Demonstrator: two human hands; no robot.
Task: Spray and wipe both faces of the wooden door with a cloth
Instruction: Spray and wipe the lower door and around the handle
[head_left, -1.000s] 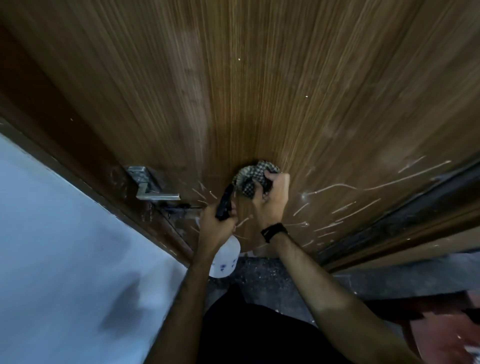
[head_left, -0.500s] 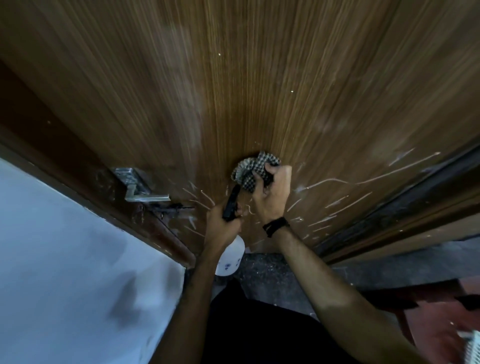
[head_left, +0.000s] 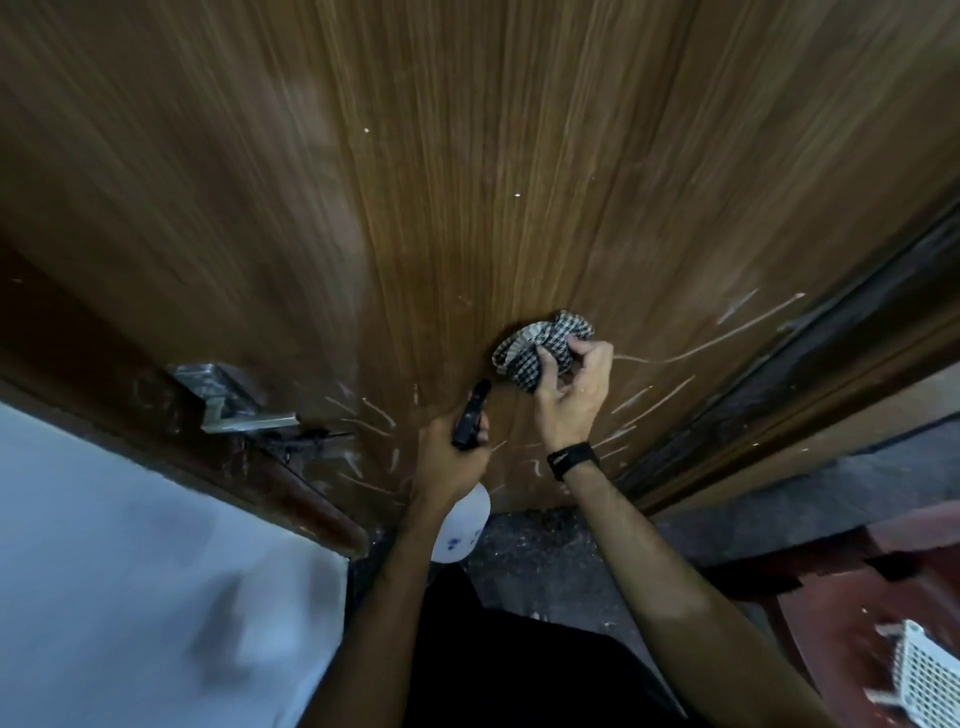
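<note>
Checkered cloth (head_left: 540, 351): soft, light, crumples easily; best taken bunched, as here; pressed on the wooden door (head_left: 467, 208) at 12 o'clock from the right hand (head_left: 571, 395), held by curled fingers. Spray bottle (head_left: 462, 525): light, smooth plastic; gripped at the black neck by the left hand (head_left: 447, 462), hanging toward 6 o'clock.
</note>
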